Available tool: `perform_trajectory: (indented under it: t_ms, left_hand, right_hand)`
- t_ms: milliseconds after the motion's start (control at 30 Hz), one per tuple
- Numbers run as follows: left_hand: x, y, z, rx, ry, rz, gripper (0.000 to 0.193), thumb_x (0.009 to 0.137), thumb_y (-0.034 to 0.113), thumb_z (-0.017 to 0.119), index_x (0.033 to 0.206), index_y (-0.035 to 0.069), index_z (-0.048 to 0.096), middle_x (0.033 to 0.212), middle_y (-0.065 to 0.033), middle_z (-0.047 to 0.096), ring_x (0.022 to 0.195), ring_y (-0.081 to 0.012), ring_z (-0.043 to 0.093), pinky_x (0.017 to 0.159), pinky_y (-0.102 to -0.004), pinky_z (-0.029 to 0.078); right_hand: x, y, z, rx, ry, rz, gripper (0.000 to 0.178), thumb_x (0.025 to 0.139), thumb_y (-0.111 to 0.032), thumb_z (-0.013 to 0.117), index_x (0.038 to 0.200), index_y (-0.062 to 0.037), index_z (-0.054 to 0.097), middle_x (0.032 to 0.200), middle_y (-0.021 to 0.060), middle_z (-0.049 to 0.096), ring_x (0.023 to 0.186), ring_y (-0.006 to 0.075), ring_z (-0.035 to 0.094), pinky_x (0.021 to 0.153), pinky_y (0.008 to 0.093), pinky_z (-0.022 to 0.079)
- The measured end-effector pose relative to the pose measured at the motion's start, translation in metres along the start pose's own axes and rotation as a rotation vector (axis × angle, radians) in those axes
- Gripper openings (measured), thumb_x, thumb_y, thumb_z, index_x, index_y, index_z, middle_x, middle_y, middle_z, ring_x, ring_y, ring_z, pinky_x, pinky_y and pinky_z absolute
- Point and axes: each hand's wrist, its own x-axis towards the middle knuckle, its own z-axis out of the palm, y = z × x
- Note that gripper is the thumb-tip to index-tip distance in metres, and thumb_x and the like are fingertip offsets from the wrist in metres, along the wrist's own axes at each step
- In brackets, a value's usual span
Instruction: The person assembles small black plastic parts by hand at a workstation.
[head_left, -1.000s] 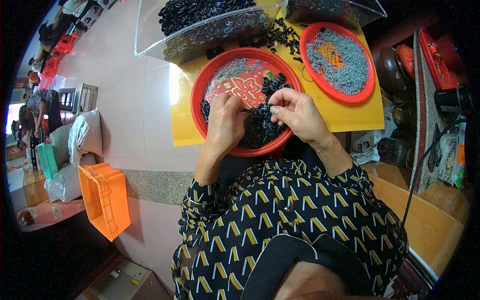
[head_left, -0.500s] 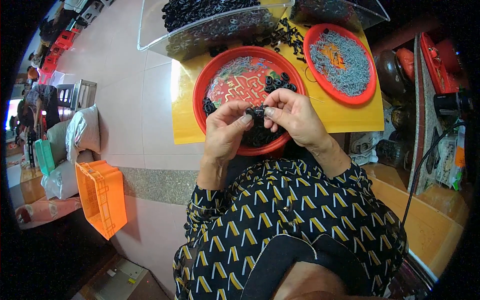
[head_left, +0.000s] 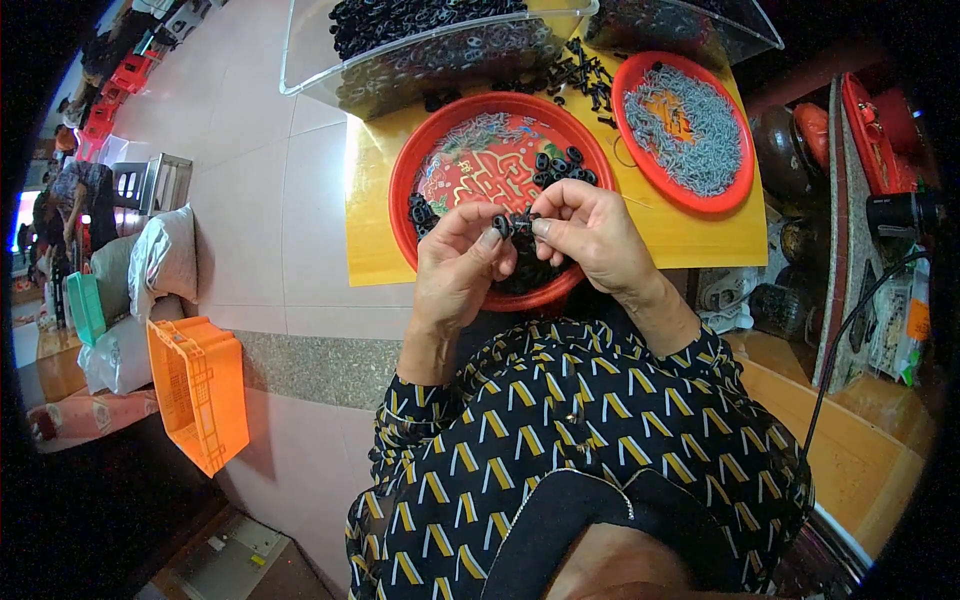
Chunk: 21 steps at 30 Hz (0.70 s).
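Over the near part of a red round tray (head_left: 403, 165), both my hands meet at a small black plastic piece (head_left: 520, 225). My left hand (head_left: 450, 268) pinches its left, rounded end between thumb and fingertips. Thumb and forefinger of my right hand (head_left: 598, 242) grip its right end; the fingertips partly hide it. In the tray lie small black oval parts (head_left: 560, 167) at the right, more at the left edge and beneath my hands. Thin grey screws (head_left: 487, 130) are scattered at its far side, on a red patterned bottom.
A second red tray (head_left: 738, 195) full of grey screws (head_left: 705, 145) stands at the right on the yellow table top (head_left: 372, 245). Behind are clear bins (head_left: 450, 62) of black parts, with loose black pieces (head_left: 582, 78) between. An orange crate (head_left: 205, 390) stands on the floor at left.
The black piece has turned slightly between my fingertips, and more of its middle shows. Both hands keep their pinch in nearly the same place.
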Motion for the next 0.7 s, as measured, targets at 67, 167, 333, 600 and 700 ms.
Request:
perform_trajectory:
  t_ms: [67,167,333,600,700]
  left_hand:
    - [-0.0003,0.0003,0.0014,0.010,-0.010,0.013,0.022,0.079,0.003,0.055,0.100,-0.001,0.050,0.074,-0.0054,0.054,0.060,-0.0130,0.052,0.052,-0.0211,0.042]
    - [-0.0014,0.0000,0.0026,0.046,-0.018,0.042,0.023,0.079,0.003,0.056,0.100,-0.001,0.050,0.072,-0.0052,0.054,0.060,-0.0134,0.052,0.052,-0.0209,0.042]
    - [-0.0017,0.0001,0.0044,0.102,-0.021,0.046,0.023,0.078,0.003,0.057,0.100,0.000,0.051,0.071,-0.0049,0.054,0.060,-0.0126,0.053,0.052,-0.0203,0.042]
    - [-0.0025,0.0013,0.0023,0.282,-0.051,0.093,0.024,0.077,0.003,0.058,0.100,-0.002,0.051,0.073,-0.0047,0.056,0.061,-0.0100,0.053,0.054,-0.0191,0.042]
    - [-0.0045,0.0038,0.0032,0.384,-0.031,0.081,0.024,0.078,0.004,0.058,0.100,-0.003,0.051,0.076,-0.0047,0.057,0.064,-0.0093,0.053,0.056,-0.0194,0.044]
  right_hand:
    - [-0.0013,-0.0025,-0.0001,-0.014,-0.003,-0.010,0.009,0.077,-0.004,0.055,0.084,-0.0007,0.053,0.067,0.0009,0.054,0.056,0.0060,0.053,0.048,0.0177,0.043]
    - [-0.0023,-0.0044,0.0025,-0.039,-0.004,-0.023,0.010,0.075,-0.005,0.057,0.083,-0.0004,0.053,0.067,0.0001,0.054,0.055,0.0057,0.052,0.047,0.0187,0.042]
    - [-0.0024,-0.0032,0.0012,-0.065,-0.014,-0.042,0.008,0.076,-0.002,0.054,0.083,0.0000,0.052,0.065,0.0008,0.054,0.055,0.0054,0.052,0.048,0.0166,0.043]
    - [-0.0029,-0.0043,-0.0005,-0.125,-0.015,-0.044,0.009,0.074,0.001,0.055,0.082,0.0004,0.052,0.067,0.0005,0.053,0.055,0.0046,0.051,0.049,0.0166,0.042]
    - [-0.0030,-0.0054,-0.0008,-0.168,-0.024,-0.034,0.009,0.074,0.001,0.055,0.082,0.0002,0.052,0.067,0.0004,0.053,0.055,0.0044,0.051,0.049,0.0165,0.042]
